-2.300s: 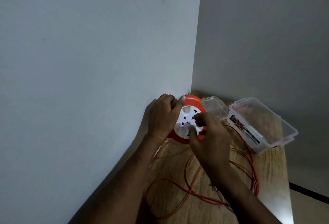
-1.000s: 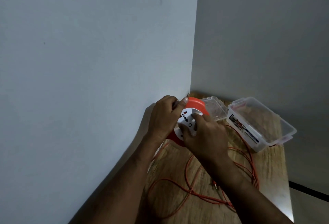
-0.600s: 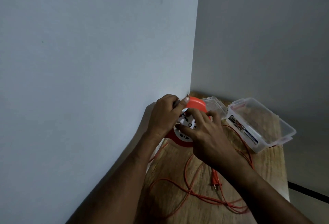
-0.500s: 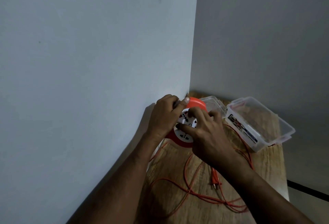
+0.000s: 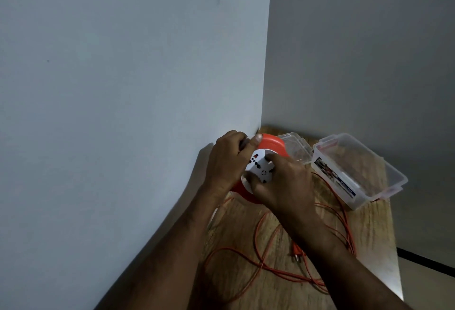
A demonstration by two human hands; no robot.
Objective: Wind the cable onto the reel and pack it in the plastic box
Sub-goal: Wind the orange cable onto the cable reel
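Left hand (image 5: 225,162) fingers grasp reel (image 5: 270,146) rim; right hand (image 5: 283,184) fingers grip white hub (image 5: 258,165)

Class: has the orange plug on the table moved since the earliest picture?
Yes. The plug, earlier hidden, now lies by the right forearm, dragged toward the reel, judged against the box.

Wood-grain table (image 5: 376,231) in dim corner btwn two plain walls (image 5: 123,63).

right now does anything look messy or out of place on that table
Only the orange cable: it sprawls in loose loops over the wooden table, plug lying free, not yet wound onto the reel. The plastic box sits open.
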